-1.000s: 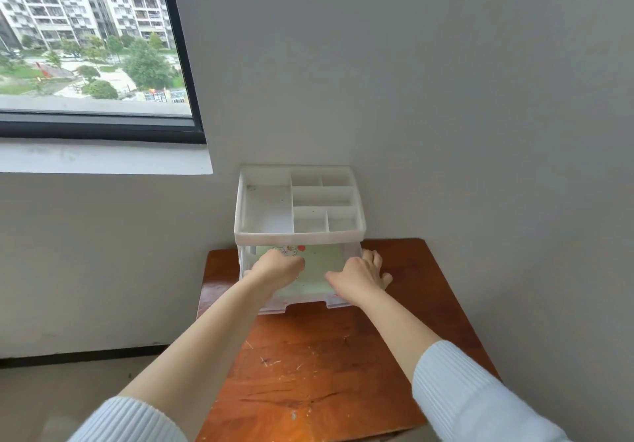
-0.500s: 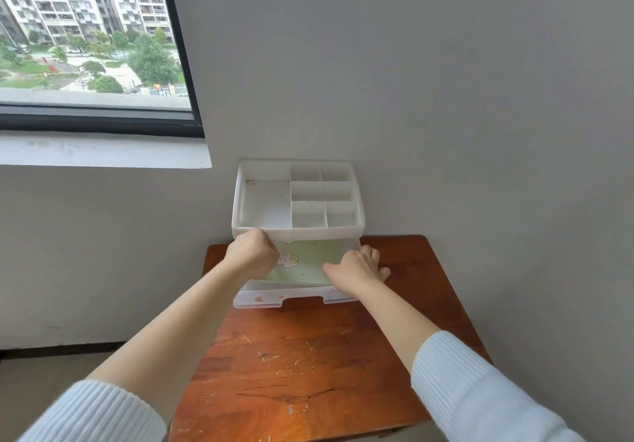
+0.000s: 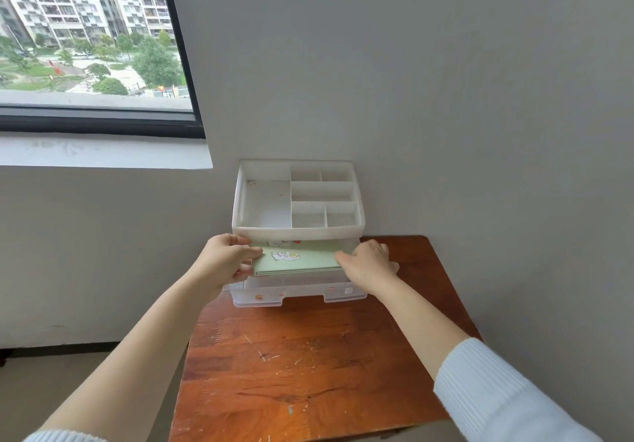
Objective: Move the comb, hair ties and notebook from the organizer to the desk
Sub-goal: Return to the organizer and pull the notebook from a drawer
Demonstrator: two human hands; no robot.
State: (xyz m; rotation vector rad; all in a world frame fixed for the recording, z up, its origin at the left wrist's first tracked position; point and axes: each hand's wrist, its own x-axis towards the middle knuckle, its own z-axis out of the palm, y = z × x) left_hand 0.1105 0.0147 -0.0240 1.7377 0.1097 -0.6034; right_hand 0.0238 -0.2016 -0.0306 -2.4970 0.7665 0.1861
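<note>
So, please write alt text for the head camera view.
Two hands, left hand and right hand, hold a green notebook over the open drawer of a white organizer on a wooden desk.

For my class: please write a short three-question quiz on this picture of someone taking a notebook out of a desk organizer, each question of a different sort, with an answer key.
1. True or false: the notebook is held by both the left hand and the right hand.
2. Multiple choice: where is the notebook now? A) flat on the desk B) above the open drawer of the organizer C) in the top tray
3. Fill the gap: the compartments of the organizer's top tray look ____.

Key: 1 true; 2 B; 3 empty.
</note>
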